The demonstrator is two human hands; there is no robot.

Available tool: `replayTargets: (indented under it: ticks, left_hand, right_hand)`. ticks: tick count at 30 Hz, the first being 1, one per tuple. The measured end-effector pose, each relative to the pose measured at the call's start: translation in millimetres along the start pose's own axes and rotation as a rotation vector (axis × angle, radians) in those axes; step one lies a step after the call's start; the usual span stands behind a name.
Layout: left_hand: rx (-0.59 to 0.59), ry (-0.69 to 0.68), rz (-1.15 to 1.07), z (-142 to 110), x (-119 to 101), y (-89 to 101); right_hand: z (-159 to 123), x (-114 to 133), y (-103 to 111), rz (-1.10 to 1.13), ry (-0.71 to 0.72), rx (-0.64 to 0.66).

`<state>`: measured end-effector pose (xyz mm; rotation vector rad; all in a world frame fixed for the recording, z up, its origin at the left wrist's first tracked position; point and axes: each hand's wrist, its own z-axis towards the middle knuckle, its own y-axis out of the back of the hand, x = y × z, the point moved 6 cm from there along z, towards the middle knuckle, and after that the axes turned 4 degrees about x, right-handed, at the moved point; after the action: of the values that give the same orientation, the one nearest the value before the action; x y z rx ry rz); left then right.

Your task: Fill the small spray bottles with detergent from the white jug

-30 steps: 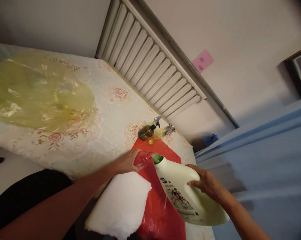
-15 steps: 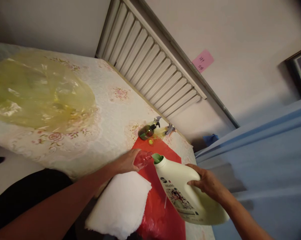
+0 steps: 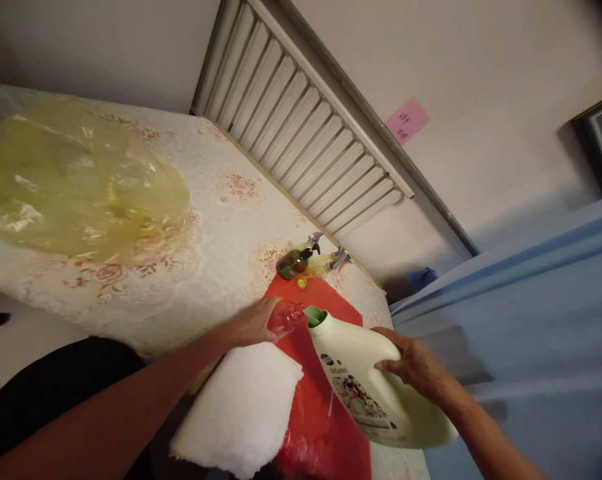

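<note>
My left hand (image 3: 257, 321) is closed around a small clear plastic bottle (image 3: 283, 320), whose open neck points right. By its handle, my right hand (image 3: 411, 363) grips a large pale-green detergent jug (image 3: 353, 353), tilted so that its green spout (image 3: 314, 315) sits right at the bottle's mouth. Whether liquid is flowing, I cannot tell. Beneath both lies a red plastic sheet (image 3: 348, 417). A folded white cloth (image 3: 241, 407) rests below my left wrist. Just beyond the bottle is a yellow cap-like disc (image 3: 301, 284).
A dark green pump bottle (image 3: 291, 265) and a clear spray bottle (image 3: 325, 265) stand near the wall. A big yellow plastic bag (image 3: 81, 187) covers the left of the flowered tablecloth (image 3: 215, 233). Behind is a white radiator (image 3: 301, 127); a blue curtain (image 3: 525, 320) hangs at right.
</note>
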<state>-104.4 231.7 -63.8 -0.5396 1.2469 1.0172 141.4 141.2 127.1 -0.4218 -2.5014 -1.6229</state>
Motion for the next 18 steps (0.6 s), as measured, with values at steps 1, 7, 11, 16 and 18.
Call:
replayTargets:
  ticks: [1,7,11,16,18]
  left_hand:
    - [-0.002,0.000,0.014,0,0,-0.3]
    - [0.037,-0.009,-0.033,4,8,-11.7]
    - [0.027,-0.014,-0.043,4,12,-12.0]
    - [0.050,0.008,0.006,3,13,-8.0]
    - [0.057,0.003,0.013,2,12,-7.9]
  right_hand:
    - [0,0,0,0.001,0.001,0.001]
    - [1,-1,0,0.016,0.000,0.004]
    - [2,-4,0,0.002,-0.009,-0.005]
    - [2,-5,0,0.015,-0.003,0.006]
    - [1,-5,0,0.019,-0.011,0.006]
